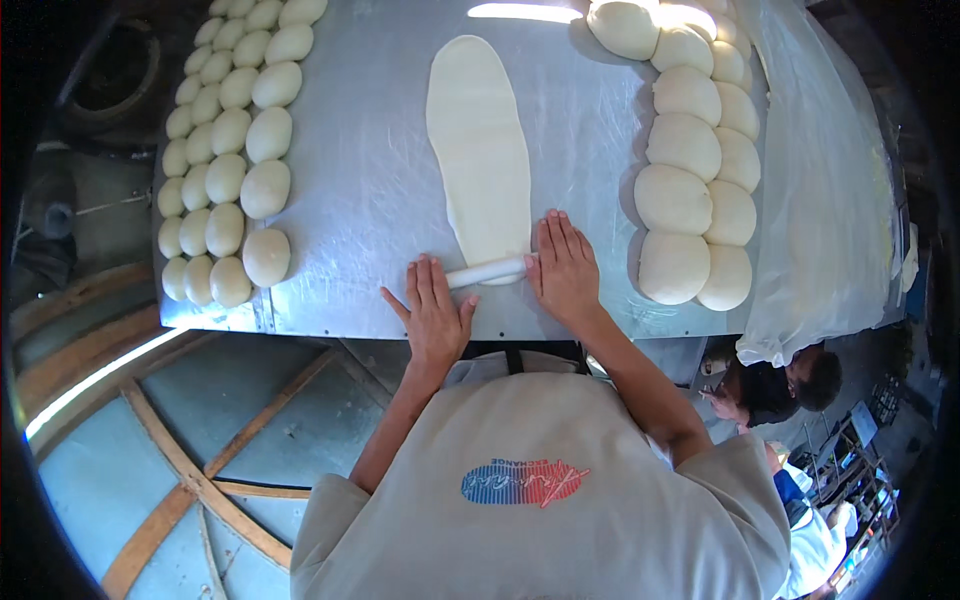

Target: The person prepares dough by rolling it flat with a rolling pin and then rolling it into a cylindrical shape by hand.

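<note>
An elongated, flattened sheet of pale dough [478, 150] lies in the middle of the metal worktop [355, 170]. A white rolling pin [485, 271] crosses its near end. My left hand [430, 310] rests on the pin's left part, fingers stretched out and spread. My right hand [563, 262] lies on the pin's right part, fingers out straight and close together. A little of the dough shows just below the pin.
Several rows of dough balls [265, 190] line the worktop's left. Larger dough balls [675, 198] line its right, beside translucent plastic sheeting [820, 180]. A person in dark clothing [765, 390] and another in light clothing [810, 550] are at the lower right.
</note>
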Motion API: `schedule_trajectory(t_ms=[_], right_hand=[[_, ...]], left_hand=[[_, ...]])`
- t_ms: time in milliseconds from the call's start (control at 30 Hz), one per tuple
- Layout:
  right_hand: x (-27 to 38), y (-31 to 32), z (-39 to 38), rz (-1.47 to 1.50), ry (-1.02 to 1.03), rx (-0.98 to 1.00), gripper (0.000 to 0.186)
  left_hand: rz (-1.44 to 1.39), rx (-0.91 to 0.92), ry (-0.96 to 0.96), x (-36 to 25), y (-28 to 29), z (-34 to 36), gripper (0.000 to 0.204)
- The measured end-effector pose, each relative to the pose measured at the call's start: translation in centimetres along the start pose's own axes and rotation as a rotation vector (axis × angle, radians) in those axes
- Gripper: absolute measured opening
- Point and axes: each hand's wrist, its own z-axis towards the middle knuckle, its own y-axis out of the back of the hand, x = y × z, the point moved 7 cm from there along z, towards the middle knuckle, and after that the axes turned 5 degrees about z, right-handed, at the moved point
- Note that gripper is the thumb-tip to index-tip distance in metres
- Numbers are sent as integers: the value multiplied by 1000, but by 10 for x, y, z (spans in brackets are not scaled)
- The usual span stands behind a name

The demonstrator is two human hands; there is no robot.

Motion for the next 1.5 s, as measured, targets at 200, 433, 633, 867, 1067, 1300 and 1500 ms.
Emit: schedule_trajectory(t_ms=[200, 433, 633, 867, 1067, 1300, 1500], right_hand=[[21, 12, -66, 46, 55, 12, 47], [20, 31, -90, 82, 107, -39, 35], [9, 47, -57, 82, 352, 245, 34], [-59, 64, 17, 345, -87, -71, 33], [-77, 76, 112, 53, -328, -389, 37], [-51, 17, 303, 293, 6, -319, 47], [-72, -10, 404, 167, 161, -165, 27]], left_hand=[[52, -110, -86, 1, -21, -72, 82], [155, -139, -314, 16, 1, -96, 77], [-93, -90, -355, 32, 36, -57, 62], [-395, -339, -33, 58, 70, 133, 52], [-342, -285, -10, 34, 68, 317, 50], [-264, -207, -42, 20, 63, 443, 29], [-738, 10, -34, 27, 72, 447, 14]])
